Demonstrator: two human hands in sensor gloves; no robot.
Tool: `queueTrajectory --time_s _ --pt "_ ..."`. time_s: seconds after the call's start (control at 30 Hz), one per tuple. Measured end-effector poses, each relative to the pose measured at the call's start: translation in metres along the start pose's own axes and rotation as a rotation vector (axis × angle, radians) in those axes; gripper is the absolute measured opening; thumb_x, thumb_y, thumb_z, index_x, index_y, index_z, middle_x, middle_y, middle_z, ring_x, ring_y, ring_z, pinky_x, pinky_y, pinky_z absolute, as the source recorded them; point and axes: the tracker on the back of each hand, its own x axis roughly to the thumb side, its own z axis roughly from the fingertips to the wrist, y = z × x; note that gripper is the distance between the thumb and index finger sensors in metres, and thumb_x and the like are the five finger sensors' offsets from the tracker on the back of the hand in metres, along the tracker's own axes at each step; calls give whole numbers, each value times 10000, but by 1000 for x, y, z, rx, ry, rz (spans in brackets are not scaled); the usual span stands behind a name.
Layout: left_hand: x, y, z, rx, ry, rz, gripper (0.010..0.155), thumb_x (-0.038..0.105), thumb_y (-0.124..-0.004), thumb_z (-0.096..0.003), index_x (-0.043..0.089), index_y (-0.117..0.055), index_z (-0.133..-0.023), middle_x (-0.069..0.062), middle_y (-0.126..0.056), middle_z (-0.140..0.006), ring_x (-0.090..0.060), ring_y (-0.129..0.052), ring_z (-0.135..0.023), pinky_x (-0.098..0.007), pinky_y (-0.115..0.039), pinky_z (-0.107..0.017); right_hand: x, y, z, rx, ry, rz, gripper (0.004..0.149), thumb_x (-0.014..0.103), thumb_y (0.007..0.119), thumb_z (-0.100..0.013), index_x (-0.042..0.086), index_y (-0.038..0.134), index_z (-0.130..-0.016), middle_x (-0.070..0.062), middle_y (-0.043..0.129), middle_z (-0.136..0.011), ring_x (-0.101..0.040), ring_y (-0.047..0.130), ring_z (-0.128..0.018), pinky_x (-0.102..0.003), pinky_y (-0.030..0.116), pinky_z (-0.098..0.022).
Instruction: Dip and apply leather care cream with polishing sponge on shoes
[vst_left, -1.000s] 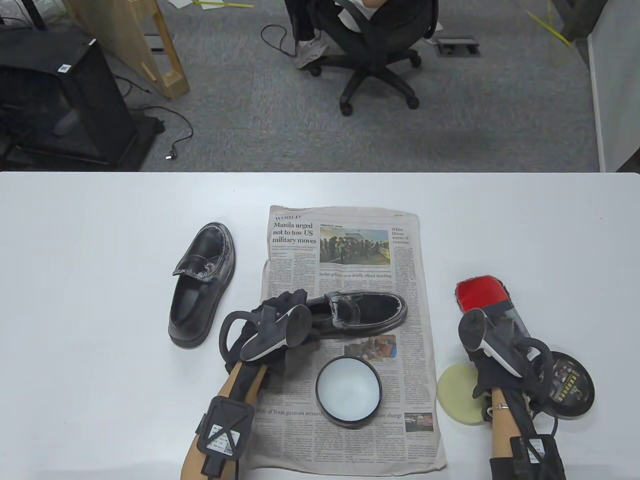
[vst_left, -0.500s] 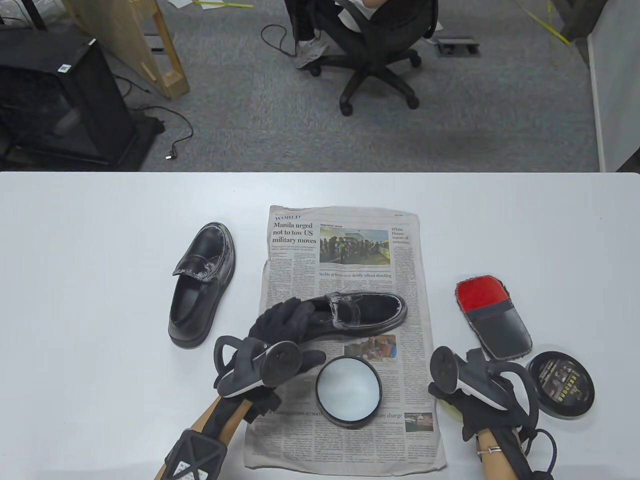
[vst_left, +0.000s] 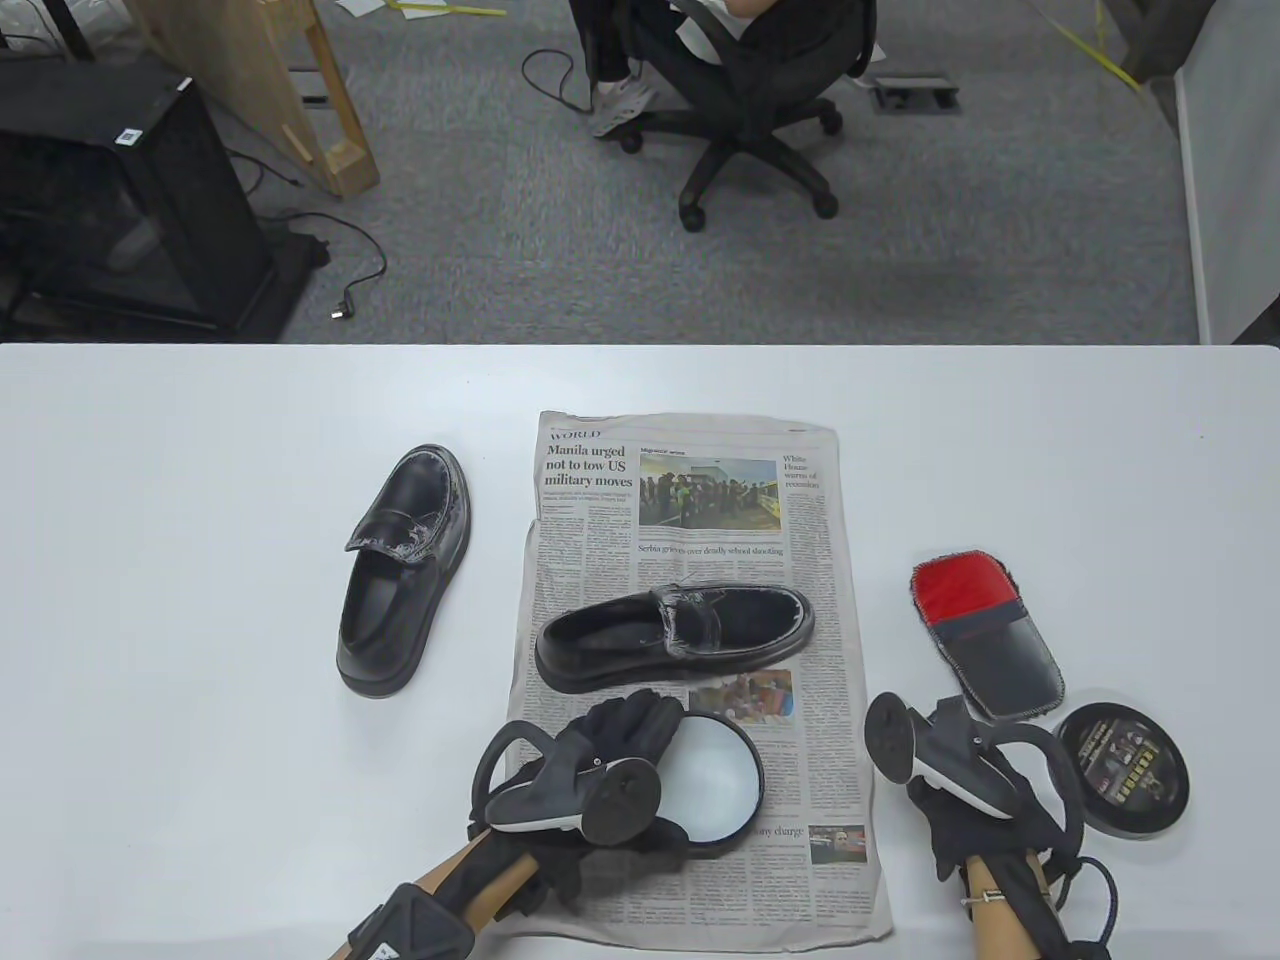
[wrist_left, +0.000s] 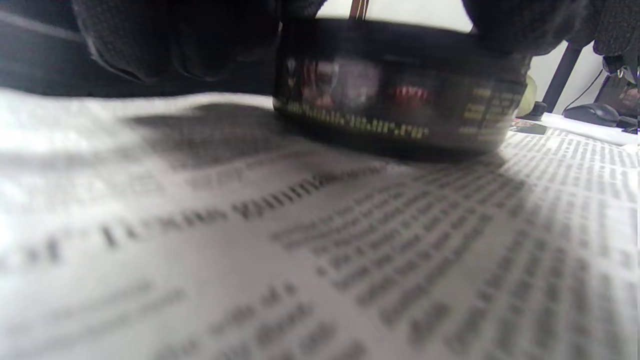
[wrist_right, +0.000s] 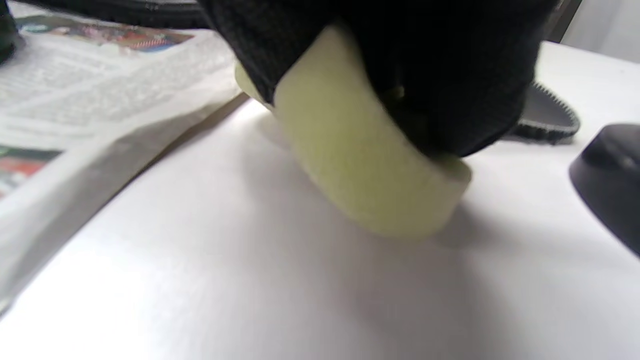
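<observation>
Getting set to dip: sponge in one hand, cream tin steadied with the other

The left hand is curling its fingers around the cream tin at 6 o'clock on the newspaper, just below the shoe lying on the paper. The right hand is pinching the yellow polishing sponge over at 4 o'clock, low over the table. I'd keep that tin pinned so it isn't sliding, and go in flat and light with the sponge so it's picking up a thin, even smear.
</observation>
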Motion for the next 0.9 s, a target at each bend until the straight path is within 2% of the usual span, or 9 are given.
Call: queueTrajectory --time_s 0.1,0.2,0.27,0.33,0.43,0.5,0.57,0.7,0.9 --pt "-6 0 -1 11 21 65 1109 691 -738 -395 42 -333 -1198 -280 -514 -1219 -487 -631 -1039 -636 -659 -689 9 -23 18 -188 -47 -8 490 320 772 -533 233 680 -1006 -41 825 -991 -272 946 -823 -281 891 -544" --pt "-8 -1 -2 7 31 67 1108 702 -732 -378 70 -338 -1199 -251 -531 -1221 -469 -654 -1036 -627 -674 -685 38 -44 44 -481 -254 -127 488 334 764 -528 282 659 -1002 15 801 -1010 -237 916 -861 -292 866 -596" --pt "-9 -2 -2 16 41 86 1109 701 -740 -367 82 -346 -1199 -241 -539 -1220 -461 -656 -1036 -625 -670 -686 64 -50 56 -581 -389 -183 486 337 767 -523 308 655 -995 38 792 -1018 -231 895 -886 -305 855 -620" --pt "-10 -2 -2 16 45 88 1113 702 -744 -356 92 -350 -1200 -233 -547 -1219 -451 -661 -1035 -621 -669 -689 105 -50 65 -557 -552 -126 481 341 770 -521 338 647 -987 66 772 -1032 -222 863 -924 -351 834 -655" --pt "-11 -2 -2 14 55 103 1121 701 -753 -344 100 -352 -1201 -222 -555 -1217 -439 -658 -1037 -616 -665 -691 145 -38 58 -497 -620 13 481 340 774 -520 349 645 -984 68 765 -1036 -220 860 -930 -365 833 -657" --pt "-10 -2 -2 17 57 100 1123 701 -754 -338 103 -354 -1201 -217 -561 -1214 -436 -663 -1034 -613 -665 -691 160 -25 46 -401 -632 85 477 351 763 -527 366 632 -985 92 732 -1048 -210 823 -957 -385 820 -665" --pt "-10 -1 -2 23 63 89 1125 700 -750 -341 90 -355 -1200 -224 -564 -1209 -432 -670 -1033 -611 -672 -689 163 -21 46 -410 -621 74 464 338 737 -547 354 613 -993 76 697 -1054 -222 777 -971 -403 796 -672" --pt "-8 1 -4 10 54 59 1124 696 -747 -343 72 -366 -1197 -237 -577 -1200 -437 -687 -1024 -612 -686 -680 164 -24 35 -270 -630 7 433 305 680 -591 341 577 -1009 53 644 -1063 -248 718 -964 -430 778 -687" --pt "-6 2 -4 19 56 21 1112 701 -727 -346 70 -384 -1195 -232 -603 -1192 -427 -716 -1012 -604 -703 -675 162 -31 39 -217 -675 -64 422 292 685 -593 293 618 -1009 -6 712 -1034 -270 821 -873 -395 866 -621"
